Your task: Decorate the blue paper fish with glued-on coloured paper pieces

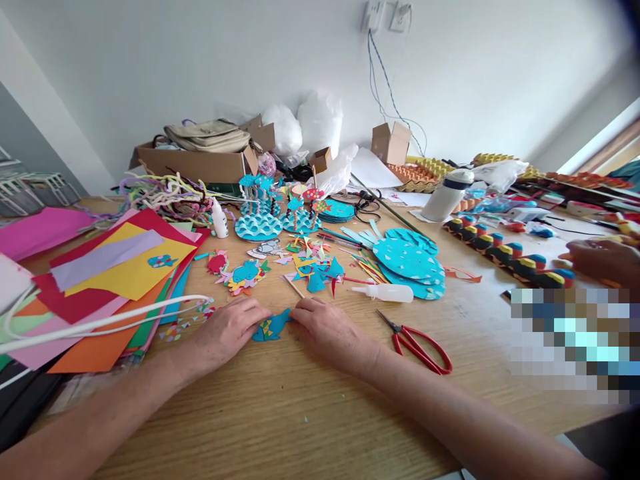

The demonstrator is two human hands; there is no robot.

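Observation:
A blue paper fish [269, 328] with small yellow and coloured patches lies low over the table between my hands. My left hand [227, 333] pinches its left end, and my right hand [330, 333] has its fingertips closed on the tail at the right. From behind the right fingers a thin wooden stick [294, 287] pokes up; whether that hand grips it I cannot tell. Beyond lie a heap of blue paper scraps [316, 273] and several colourful cut-out fish [245, 272]. A clear glue bottle [387, 293] lies on its side past my right hand, near red-handled scissors [420, 347].
Coloured paper sheets [125, 260] and a white cable [115, 320] are at the left. Blue paper discs [410, 260], a white bottle [447, 195] and a painted egg-carton strip [505, 253] stand right. Another person's hand [603, 263] is at the far right. Boxes [195, 163] line the wall.

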